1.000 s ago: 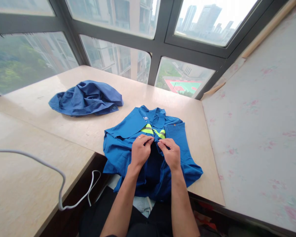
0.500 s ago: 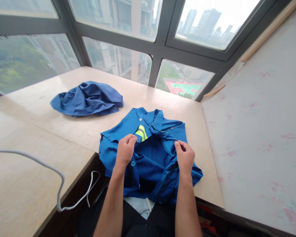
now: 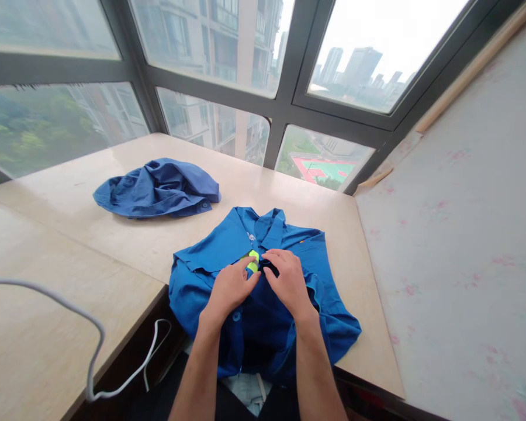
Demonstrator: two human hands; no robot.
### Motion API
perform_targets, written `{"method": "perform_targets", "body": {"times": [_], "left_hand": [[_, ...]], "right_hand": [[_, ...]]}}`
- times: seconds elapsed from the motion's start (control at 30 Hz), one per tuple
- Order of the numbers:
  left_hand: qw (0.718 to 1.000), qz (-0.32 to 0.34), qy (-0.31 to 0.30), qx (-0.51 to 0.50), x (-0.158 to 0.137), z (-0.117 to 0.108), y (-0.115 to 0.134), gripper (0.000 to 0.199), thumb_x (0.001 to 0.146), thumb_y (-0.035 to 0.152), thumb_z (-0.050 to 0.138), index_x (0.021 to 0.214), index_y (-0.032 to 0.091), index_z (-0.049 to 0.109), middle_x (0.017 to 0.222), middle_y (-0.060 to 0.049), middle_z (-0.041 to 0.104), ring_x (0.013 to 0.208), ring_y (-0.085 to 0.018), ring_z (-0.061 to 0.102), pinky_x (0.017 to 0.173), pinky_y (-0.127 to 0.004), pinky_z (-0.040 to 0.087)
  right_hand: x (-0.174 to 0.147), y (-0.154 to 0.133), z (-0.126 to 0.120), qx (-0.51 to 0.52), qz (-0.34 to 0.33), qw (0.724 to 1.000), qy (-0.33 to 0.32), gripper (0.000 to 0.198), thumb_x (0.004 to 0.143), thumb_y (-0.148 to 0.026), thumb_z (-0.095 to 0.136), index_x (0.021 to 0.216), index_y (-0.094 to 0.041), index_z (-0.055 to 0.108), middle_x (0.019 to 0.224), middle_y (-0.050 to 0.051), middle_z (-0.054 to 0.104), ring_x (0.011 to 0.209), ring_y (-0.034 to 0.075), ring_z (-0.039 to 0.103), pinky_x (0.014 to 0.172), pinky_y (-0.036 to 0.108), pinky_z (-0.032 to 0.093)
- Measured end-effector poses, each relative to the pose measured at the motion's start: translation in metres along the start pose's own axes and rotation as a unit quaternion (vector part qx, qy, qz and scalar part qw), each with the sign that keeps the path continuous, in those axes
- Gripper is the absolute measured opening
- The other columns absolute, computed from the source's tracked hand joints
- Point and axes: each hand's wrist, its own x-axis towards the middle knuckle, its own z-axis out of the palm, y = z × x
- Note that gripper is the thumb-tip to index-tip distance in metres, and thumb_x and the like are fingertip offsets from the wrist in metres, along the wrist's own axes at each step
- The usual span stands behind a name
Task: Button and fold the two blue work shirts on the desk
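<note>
A blue work jacket (image 3: 333,310) lies front up at the desk's edge, its collar pointing away from me and its lower part hanging over the edge. My left hand (image 3: 231,287) is closed on the jacket's left front edge beside a yellow-green reflective strip (image 3: 253,261). Close by on the right, my right hand (image 3: 287,282) has curved fingers and thumb at the other front edge. The cloth between its fingertips is partly hidden. One button (image 3: 236,316) shows below my left hand. The fingertips of both hands nearly meet below the collar.
A crumpled darker blue garment (image 3: 158,190) lies at the back left of the pale desk (image 3: 127,251). A white cable (image 3: 61,301) loops over the desk's left edge. Windows (image 3: 214,123) stand behind, and a flower-patterned wall (image 3: 447,251) rises on the right.
Both hands have come together at the middle of the jacket's front, the right hand moving left and the left hand slightly down. The jacket's open front has narrowed. The view has tilted slightly up.
</note>
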Motion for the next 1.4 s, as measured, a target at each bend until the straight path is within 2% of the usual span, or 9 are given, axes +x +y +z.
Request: {"method": "perform_targets", "body": {"times": [0.17,0.27,0.47,0.6,0.73,0.9,1.23,1.3,1.4], "left_hand": [[0.999,-0.041,0.022,0.015,-0.001,-0.009,-0.007,0.035,0.084,0.023,0.052,0.115,0.027,0.070,0.061,0.003,0.059,0.061,-0.016,0.055,0.059,-0.025,0.035],[0.992,-0.051,0.097,0.060,0.001,-0.006,-0.011,0.040,0.081,0.012,0.050,0.114,0.023,0.070,0.082,-0.004,0.067,0.079,-0.020,0.061,0.071,-0.029,0.045],[0.957,0.087,0.266,0.075,0.006,0.016,-0.001,0.043,0.081,0.002,0.048,0.111,0.021,0.071,0.121,-0.011,0.064,0.121,-0.028,0.054,0.100,-0.043,0.046],[0.951,0.194,0.242,-0.004,0.010,0.031,0.009,0.036,0.087,0.010,0.053,0.120,0.020,0.065,0.128,-0.009,0.063,0.130,-0.024,0.049,0.108,-0.042,0.043],[0.957,0.183,0.222,-0.047,0.012,0.040,0.011,0.041,0.086,0.021,0.062,0.127,0.021,0.060,0.130,-0.010,0.062,0.125,-0.026,0.053,0.106,-0.045,0.044],[0.952,0.198,0.210,-0.099,0.011,0.036,0.009,0.025,0.092,0.021,0.055,0.113,0.024,0.069,0.108,-0.007,0.071,0.102,-0.021,0.064,0.091,-0.037,0.051],[0.936,0.092,0.227,-0.251,0.008,0.029,0.014,0.023,0.090,0.026,0.053,0.088,0.021,0.075,0.088,-0.005,0.073,0.084,-0.017,0.065,0.080,-0.029,0.050],[0.911,0.019,0.265,-0.314,0.011,0.026,0.003,0.022,0.086,0.032,0.057,0.086,0.019,0.075,0.084,-0.004,0.072,0.079,-0.018,0.065,0.076,-0.029,0.051],[0.832,-0.081,0.369,-0.406,0.015,0.011,-0.022,0.024,0.079,0.038,0.064,0.085,0.016,0.073,0.079,-0.003,0.071,0.075,-0.017,0.062,0.072,-0.028,0.050]], "right_hand": [[0.012,0.022,0.037,-0.071,0.068,0.993,-0.061,0.022,0.083,-0.012,0.059,0.094,-0.025,0.073,0.108,0.004,0.072,0.105,0.024,0.058,0.090,0.040,0.038],[0.012,0.032,0.046,-0.063,0.099,0.991,-0.058,0.015,0.085,-0.017,0.060,0.085,-0.024,0.073,0.098,0.004,0.073,0.098,0.023,0.059,0.085,0.037,0.039],[0.010,0.037,0.037,0.128,0.176,0.976,0.021,0.016,0.086,-0.029,0.052,0.086,-0.019,0.065,0.085,0.004,0.069,0.078,0.020,0.059,0.076,0.032,0.044],[0.008,0.036,0.020,0.252,0.184,0.949,0.044,0.023,0.086,-0.040,0.055,0.089,-0.019,0.063,0.080,0.001,0.064,0.072,0.018,0.055,0.071,0.029,0.045],[0.002,0.034,0.010,0.329,0.175,0.927,0.036,0.024,0.085,-0.042,0.060,0.091,-0.019,0.063,0.084,0.001,0.061,0.078,0.017,0.055,0.074,0.028,0.045],[-0.004,0.033,0.008,0.393,0.195,0.898,0.032,0.028,0.084,-0.047,0.063,0.090,-0.020,0.063,0.076,-0.001,0.054,0.069,0.014,0.047,0.064,0.024,0.042],[-0.008,0.016,0.011,0.408,0.223,0.884,0.046,0.028,0.080,-0.047,0.066,0.086,-0.019,0.064,0.068,-0.003,0.050,0.060,0.011,0.040,0.056,0.023,0.036],[-0.010,0.023,0.008,0.404,0.249,0.876,0.088,0.031,0.080,-0.049,0.064,0.087,-0.019,0.063,0.069,-0.003,0.053,0.062,0.012,0.044,0.057,0.024,0.038],[-0.017,0.048,-0.001,0.396,0.305,0.841,0.206,0.035,0.077,-0.051,0.063,0.087,-0.018,0.060,0.074,-0.001,0.058,0.069,0.014,0.052,0.064,0.026,0.044]]}}
